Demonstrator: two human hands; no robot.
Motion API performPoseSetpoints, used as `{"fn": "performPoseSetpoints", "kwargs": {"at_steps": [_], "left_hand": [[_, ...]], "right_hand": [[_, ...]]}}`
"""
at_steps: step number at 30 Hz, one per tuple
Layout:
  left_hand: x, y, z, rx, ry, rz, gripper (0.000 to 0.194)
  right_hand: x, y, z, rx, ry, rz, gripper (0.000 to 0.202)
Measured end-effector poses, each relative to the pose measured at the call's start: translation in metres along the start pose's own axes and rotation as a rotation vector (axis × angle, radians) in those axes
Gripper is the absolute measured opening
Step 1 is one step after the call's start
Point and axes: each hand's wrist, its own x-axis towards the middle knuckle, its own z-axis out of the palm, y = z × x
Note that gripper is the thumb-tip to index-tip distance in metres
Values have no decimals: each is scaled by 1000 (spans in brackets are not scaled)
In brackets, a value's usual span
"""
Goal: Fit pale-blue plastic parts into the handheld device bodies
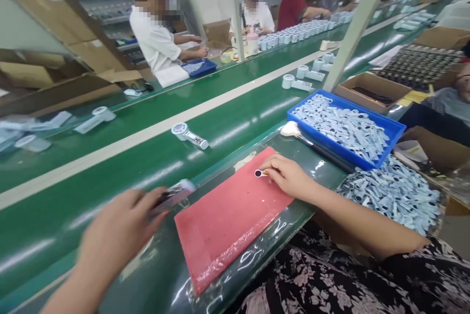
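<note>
My left hand [113, 228], smeared by motion, grips a pale blue plastic housing [179, 190] near the belt's edge. Over the red mat [223, 211], my right hand [284, 174] pinches a small light blue plastic piece [258, 173] with a dark round end. That piece is at the mat's upper right part. A light blue handheld device housing [190, 136] with a round head lies on the green conveyor belt [147, 167], beyond my hands. To the right of my right hand, a white-headed mallet with a black handle [319, 147] lies on the bench.
A blue tray [398, 133] full of small light blue pieces stands at right, with a heap of similar pieces [392, 196] below it. A slanted post [360, 25] rises beside the belt. Co-workers sit across it, including a person in white [154, 35].
</note>
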Motion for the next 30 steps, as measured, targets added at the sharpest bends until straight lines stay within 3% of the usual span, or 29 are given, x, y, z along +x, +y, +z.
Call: {"fn": "performPoseSetpoints", "kwargs": {"at_steps": [2, 4, 6, 8, 11, 14, 18, 25, 30], "left_hand": [[6, 44, 11, 40, -47, 138, 28], [17, 83, 25, -22, -81, 166, 30], [24, 109, 36, -114, -142, 137, 31], [25, 121, 41, -178, -198, 92, 29], [20, 124, 41, -228, -213, 45, 30], [17, 124, 38, -393, -121, 34, 36], [16, 124, 39, -583, -5, 25, 20], [17, 129, 45, -638, 35, -26, 13], [15, 134, 51, -614, 92, -99, 9]], "right_hand": [[-1, -10, -3, 62, 10, 10, 23], [-3, -19, -4, 110, 13, 22, 22], [-4, -27, -3, 153, -11, 35, 19], [-4, -34, 4, 193, -65, 48, 16], [0, -45, 20, 191, -160, 10, 16], [5, -57, 40, 119, -225, -55, 15], [8, -64, 55, -45, -279, -76, 14], [2, -56, 45, -185, -274, -16, 8], [-5, -48, 37, -216, -270, -146, 12]]}}
